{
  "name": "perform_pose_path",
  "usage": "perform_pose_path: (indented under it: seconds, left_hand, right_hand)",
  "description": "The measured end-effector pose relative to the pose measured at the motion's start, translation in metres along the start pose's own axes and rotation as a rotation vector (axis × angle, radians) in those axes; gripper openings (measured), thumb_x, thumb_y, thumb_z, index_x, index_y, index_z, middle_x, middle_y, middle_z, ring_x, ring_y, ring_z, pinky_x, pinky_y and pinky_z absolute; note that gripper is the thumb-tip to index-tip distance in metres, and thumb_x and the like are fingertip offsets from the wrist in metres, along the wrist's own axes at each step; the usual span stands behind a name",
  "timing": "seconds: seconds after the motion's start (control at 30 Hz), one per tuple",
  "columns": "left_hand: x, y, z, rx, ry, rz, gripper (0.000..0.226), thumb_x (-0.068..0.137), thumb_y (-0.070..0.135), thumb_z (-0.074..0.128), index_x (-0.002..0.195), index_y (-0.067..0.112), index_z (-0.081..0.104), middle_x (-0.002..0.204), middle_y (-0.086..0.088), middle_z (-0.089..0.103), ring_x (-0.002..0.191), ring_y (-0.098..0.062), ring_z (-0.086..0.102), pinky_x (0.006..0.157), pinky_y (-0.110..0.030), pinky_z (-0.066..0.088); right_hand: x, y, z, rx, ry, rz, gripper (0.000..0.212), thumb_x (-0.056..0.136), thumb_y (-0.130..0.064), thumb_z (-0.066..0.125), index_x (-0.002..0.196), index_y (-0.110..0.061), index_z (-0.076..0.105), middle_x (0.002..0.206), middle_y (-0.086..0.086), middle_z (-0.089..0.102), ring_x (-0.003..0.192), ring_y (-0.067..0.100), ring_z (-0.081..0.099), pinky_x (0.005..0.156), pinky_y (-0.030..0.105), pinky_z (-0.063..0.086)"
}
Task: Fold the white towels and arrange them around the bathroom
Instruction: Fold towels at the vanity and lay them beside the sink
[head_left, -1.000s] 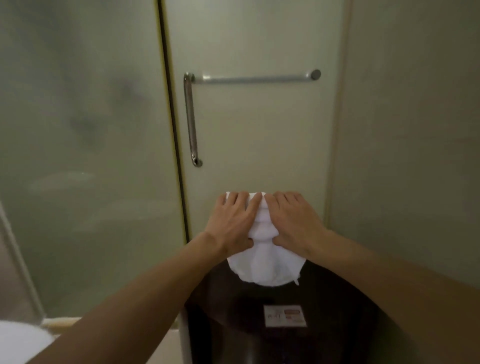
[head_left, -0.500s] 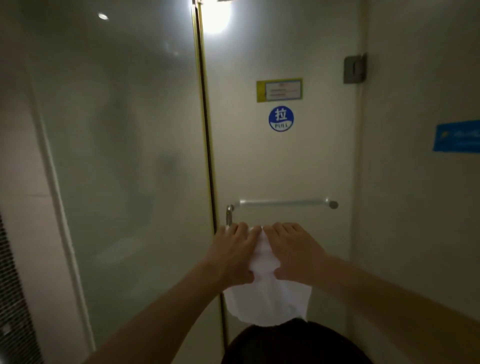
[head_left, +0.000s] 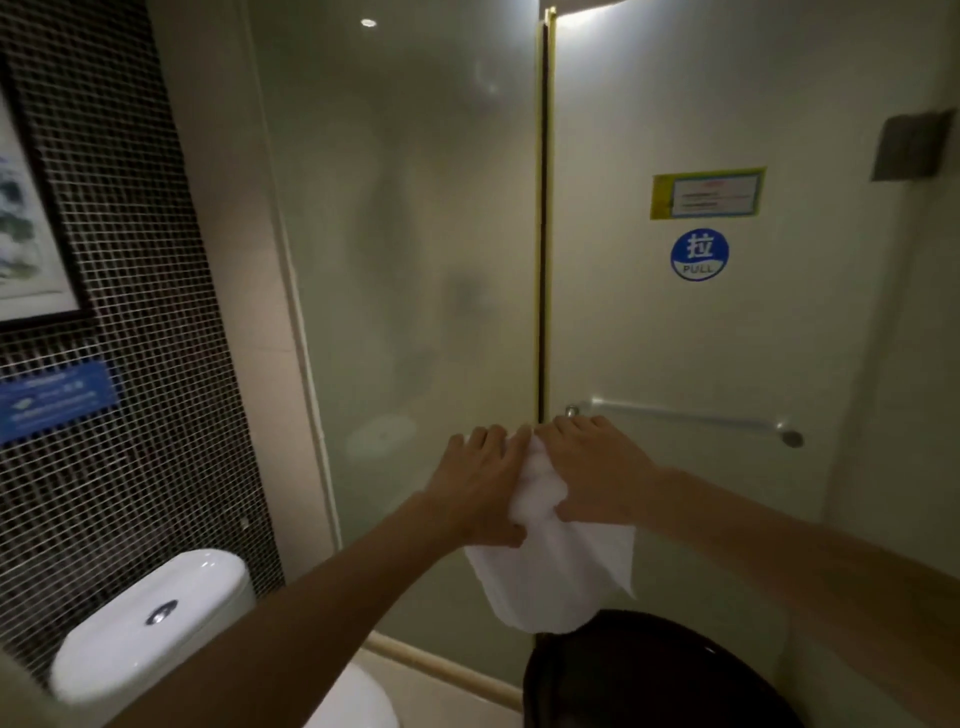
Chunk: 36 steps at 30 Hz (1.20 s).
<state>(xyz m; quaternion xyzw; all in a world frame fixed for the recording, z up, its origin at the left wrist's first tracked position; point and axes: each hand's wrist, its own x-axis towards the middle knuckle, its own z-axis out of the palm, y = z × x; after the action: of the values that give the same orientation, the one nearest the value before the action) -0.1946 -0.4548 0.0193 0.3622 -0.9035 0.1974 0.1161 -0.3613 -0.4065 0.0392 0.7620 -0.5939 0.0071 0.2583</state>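
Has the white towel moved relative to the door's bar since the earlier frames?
Yes, upward. The white towel hung well below the door bar; now the left hand and right hand hold its top beside the bar's left end.

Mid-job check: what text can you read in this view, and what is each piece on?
"拉" and "PULL": round blue sticker on the frosted glass door.
Yellow-bordered rectangular notice above it: print too small to read.
Blue rectangular sign on the dark mosaic-tiled wall: blurred, unreadable.
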Motion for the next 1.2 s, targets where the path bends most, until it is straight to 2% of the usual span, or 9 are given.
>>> perform_pose_path:
  seconds: [0.2,0.5,0.73,0.97,1.07,1.2]
  left_hand:
    - [-0.013,-0.043,0.013,-0.005,-0.044,-0.137,0.109,0.066,0.044,0.07,0.148,0.011,0.007,0.135,-0.013,0.039,0.119,-0.033,0.04,0.098,-0.043,0.034]
    - [-0.041,-0.123,0.018,-0.025,-0.2,-0.206,0.106,0.06,0.045,0.079,0.145,0.021,0.02,0.132,-0.008,0.042,0.12,-0.029,0.043,0.099,-0.041,0.039]
    - [-0.071,-0.154,0.035,-0.07,-0.164,-0.326,0.101,0.057,0.046,0.077,0.142,0.023,0.027,0.126,-0.005,0.047,0.114,-0.027,0.046,0.094,-0.038,0.038]
    - [-0.086,-0.17,0.044,-0.02,-0.152,-0.513,0.094,0.058,0.048,0.075,0.138,0.024,0.031,0.121,-0.002,0.048,0.108,-0.023,0.045,0.094,-0.039,0.038]
    - [-0.093,-0.17,0.043,0.001,-0.162,-0.621,0.095,0.058,0.05,0.074,0.139,0.026,0.029,0.121,0.0,0.047,0.107,-0.02,0.043,0.094,-0.037,0.036]
    - [-0.11,-0.158,0.038,0.068,-0.199,-0.788,0.098,0.057,0.049,0.07,0.141,0.025,0.025,0.121,0.0,0.046,0.109,-0.02,0.042,0.095,-0.038,0.036]
  right_hand:
    - [0.046,-0.031,0.001,0.056,-0.006,-0.094,0.073,0.068,-0.049,0.065,0.126,-0.012,0.042,0.119,0.005,0.051,0.108,0.026,0.051,0.09,0.038,0.039]
    - [0.11,-0.089,0.01,0.265,-0.073,-0.174,0.07,0.068,-0.048,0.067,0.123,-0.013,0.042,0.117,0.004,0.051,0.108,0.025,0.05,0.089,0.036,0.039]
    - [0.145,-0.112,0.03,0.389,-0.062,-0.309,0.07,0.065,-0.045,0.068,0.123,-0.014,0.043,0.116,0.005,0.051,0.106,0.026,0.051,0.088,0.035,0.041]
    - [0.19,-0.123,0.045,0.484,0.014,-0.547,0.071,0.065,-0.045,0.072,0.123,-0.013,0.046,0.116,0.005,0.054,0.103,0.026,0.052,0.084,0.033,0.042]
    - [0.207,-0.131,0.047,0.507,0.07,-0.65,0.069,0.064,-0.045,0.071,0.121,-0.016,0.046,0.115,0.003,0.054,0.1,0.025,0.053,0.08,0.032,0.04]
    - [0.225,-0.144,0.046,0.583,0.058,-0.835,0.067,0.061,-0.044,0.074,0.117,-0.016,0.047,0.113,0.001,0.053,0.098,0.023,0.051,0.082,0.033,0.044]
